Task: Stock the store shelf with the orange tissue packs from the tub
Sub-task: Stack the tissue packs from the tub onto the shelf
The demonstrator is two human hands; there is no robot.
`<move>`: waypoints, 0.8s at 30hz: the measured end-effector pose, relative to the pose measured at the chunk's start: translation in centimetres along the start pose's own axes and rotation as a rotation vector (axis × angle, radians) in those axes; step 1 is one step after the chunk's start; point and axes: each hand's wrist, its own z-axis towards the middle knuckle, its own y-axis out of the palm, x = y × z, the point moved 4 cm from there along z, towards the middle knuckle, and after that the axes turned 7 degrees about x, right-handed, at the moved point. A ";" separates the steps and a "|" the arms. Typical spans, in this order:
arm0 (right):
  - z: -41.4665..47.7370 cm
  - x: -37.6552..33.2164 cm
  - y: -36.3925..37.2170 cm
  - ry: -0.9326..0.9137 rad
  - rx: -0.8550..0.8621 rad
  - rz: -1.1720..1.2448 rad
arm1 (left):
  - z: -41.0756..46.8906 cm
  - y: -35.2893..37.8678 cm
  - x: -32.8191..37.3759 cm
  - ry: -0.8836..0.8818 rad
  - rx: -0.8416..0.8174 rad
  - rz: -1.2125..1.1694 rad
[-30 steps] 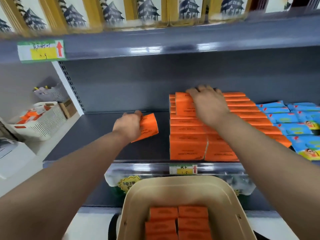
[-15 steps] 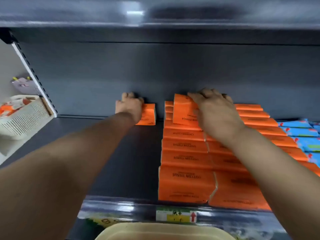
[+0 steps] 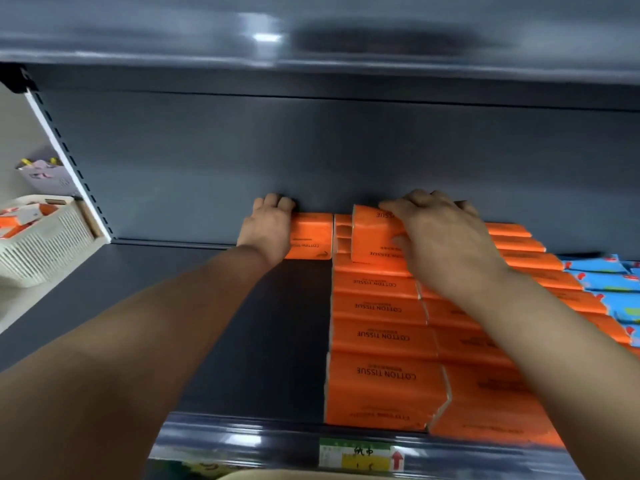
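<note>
Rows of orange tissue packs [image 3: 381, 341] lie on the grey shelf [image 3: 270, 341], from its front edge to the back wall. My left hand [image 3: 268, 226] grips a single orange pack [image 3: 311, 237] at the back wall, just left of the rows, fingers curled over its far edge. My right hand [image 3: 440, 237] holds another orange pack [image 3: 372, 237] lying on top of the back row, thumb on its near face and fingers over its top. Only the beige rim of the tub [image 3: 277, 476] shows at the bottom edge.
Blue tissue packs [image 3: 613, 289] lie to the right of the orange ones. A white slotted basket [image 3: 41, 244] stands beyond the shelf's left end. The upper shelf [image 3: 311, 36] hangs low overhead. A price tag [image 3: 360, 457] sits on the front rail. Bare shelf lies left of the rows.
My left hand has carried its pack from mid-shelf to the back wall and now up against the rows. The view has moved in closer. My right hand has stayed on the top pack.
</note>
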 end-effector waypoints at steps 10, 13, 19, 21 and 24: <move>7.3 -9.4 2.6 -0.042 -0.029 0.290 | -1.9 -6.1 -6.4 -0.114 0.060 -0.125; 7.4 -11.9 5.5 -0.064 -0.114 0.268 | -2.7 -6.4 -7.9 -0.130 0.003 -0.172; 6.1 -12.3 10.1 -0.034 -0.288 0.243 | -4.5 -3.7 -7.3 -0.174 -0.234 -0.274; 5.7 -12.0 10.2 -0.028 -0.307 0.256 | -4.8 -2.8 -6.3 -0.135 -0.259 -0.259; 5.4 -11.0 8.8 -0.042 -0.287 0.272 | -5.0 -2.0 -4.9 -0.117 -0.258 -0.229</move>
